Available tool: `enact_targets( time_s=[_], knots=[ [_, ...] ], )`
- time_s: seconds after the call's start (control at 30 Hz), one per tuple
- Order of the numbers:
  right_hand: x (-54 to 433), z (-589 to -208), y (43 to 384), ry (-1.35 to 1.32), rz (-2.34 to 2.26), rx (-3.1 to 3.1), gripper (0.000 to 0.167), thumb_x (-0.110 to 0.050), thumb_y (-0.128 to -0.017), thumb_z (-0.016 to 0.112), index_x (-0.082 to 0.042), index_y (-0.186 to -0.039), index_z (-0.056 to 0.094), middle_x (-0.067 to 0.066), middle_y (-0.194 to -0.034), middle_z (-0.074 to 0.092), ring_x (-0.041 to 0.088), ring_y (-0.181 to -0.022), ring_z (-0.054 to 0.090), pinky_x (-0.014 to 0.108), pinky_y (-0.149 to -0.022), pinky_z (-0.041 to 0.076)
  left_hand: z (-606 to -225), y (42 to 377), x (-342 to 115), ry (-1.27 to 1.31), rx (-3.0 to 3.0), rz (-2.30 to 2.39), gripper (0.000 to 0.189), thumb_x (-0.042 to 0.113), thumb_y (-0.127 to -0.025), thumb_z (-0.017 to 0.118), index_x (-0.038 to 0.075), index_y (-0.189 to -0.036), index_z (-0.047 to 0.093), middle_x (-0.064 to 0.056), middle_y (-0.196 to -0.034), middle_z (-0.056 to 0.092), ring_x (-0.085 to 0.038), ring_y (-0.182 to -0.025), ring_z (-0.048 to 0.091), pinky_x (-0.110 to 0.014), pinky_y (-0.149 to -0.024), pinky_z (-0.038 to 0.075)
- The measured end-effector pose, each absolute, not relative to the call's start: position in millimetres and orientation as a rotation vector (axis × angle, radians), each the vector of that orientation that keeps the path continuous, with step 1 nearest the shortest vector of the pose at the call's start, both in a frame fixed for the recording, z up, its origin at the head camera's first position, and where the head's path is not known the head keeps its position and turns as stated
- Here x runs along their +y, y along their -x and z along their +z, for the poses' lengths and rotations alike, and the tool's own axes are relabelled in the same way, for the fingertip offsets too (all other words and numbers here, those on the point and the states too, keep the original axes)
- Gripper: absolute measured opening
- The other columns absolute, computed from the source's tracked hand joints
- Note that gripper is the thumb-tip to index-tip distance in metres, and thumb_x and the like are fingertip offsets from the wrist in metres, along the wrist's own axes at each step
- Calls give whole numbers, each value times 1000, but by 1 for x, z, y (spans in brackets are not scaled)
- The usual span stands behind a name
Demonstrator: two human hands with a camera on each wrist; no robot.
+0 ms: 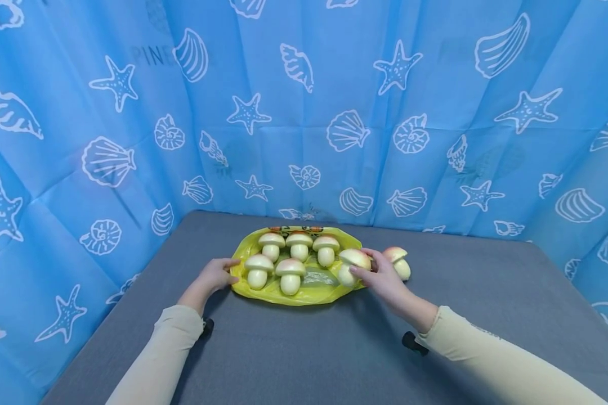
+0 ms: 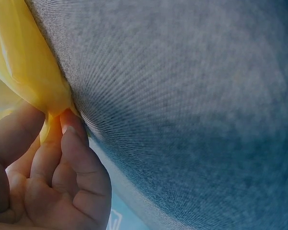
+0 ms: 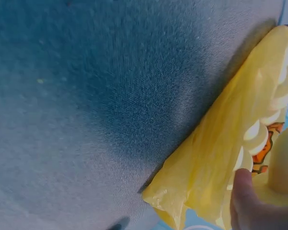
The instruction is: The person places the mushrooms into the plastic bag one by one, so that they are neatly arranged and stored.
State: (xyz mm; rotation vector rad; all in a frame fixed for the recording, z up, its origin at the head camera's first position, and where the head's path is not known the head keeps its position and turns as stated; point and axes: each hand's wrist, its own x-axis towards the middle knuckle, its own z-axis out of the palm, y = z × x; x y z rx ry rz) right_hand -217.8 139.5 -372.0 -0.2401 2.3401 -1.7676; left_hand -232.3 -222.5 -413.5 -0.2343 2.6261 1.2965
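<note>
A yellow plastic bag (image 1: 284,298) lies spread open near the back of the table, with several model mushrooms (image 1: 298,247) standing on it in two rows. Its left edge is pinched by my left hand (image 1: 217,277); in the left wrist view the fingers of that hand (image 2: 62,177) meet at the gathered yellow plastic (image 2: 33,67). At the bag's right end, my right hand (image 1: 387,281) grips another mushroom (image 1: 353,261), pale with a pinkish cap. The right wrist view shows this mushroom (image 3: 284,160) cut off by the frame edge, beside my thumb (image 3: 245,196).
One more mushroom (image 1: 397,263) sits on the grey table (image 1: 304,360) just right of my right hand, partly hidden behind it. A blue curtain with white shells and starfish (image 1: 304,112) hangs behind and along both sides of the table.
</note>
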Motion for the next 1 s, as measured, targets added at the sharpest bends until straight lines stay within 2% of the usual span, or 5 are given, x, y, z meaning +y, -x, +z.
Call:
enact_targets(
  time_s=[0.17,0.47,0.77,1.0],
  knots=[
    [130,-374,227,280,-1749,2347,56,-11,-97,59,8,-143,33,28,-128,50,26,-105,53,37,-85,48,-414,233,-223,248,2617,1307,51,-9,-92,57,-8,-141,43,-31,-145,37,-44,-133,36,-49,-100,43],
    [118,-381,237,312,-1687,2319,63,-11,-97,59,5,-148,26,31,-139,41,38,-119,48,42,-87,47,-414,232,-223,220,2635,1303,50,-8,-93,57,-8,-141,44,-31,-145,38,-45,-133,36,-48,-99,45],
    [108,-390,241,284,-1493,2396,55,-14,-95,63,9,-138,37,28,-133,44,35,-114,50,40,-85,48,-416,234,-224,244,2613,1315,51,-9,-92,57,-7,-141,44,-30,-146,38,-44,-134,36,-48,-100,44],
    [102,-396,242,342,-1398,2426,54,-15,-94,65,7,-138,42,26,-131,49,36,-119,48,44,-90,46,-417,236,-225,239,2626,1298,50,-8,-92,58,-7,-141,44,-30,-146,38,-44,-134,36,-49,-100,44]
  ],
)
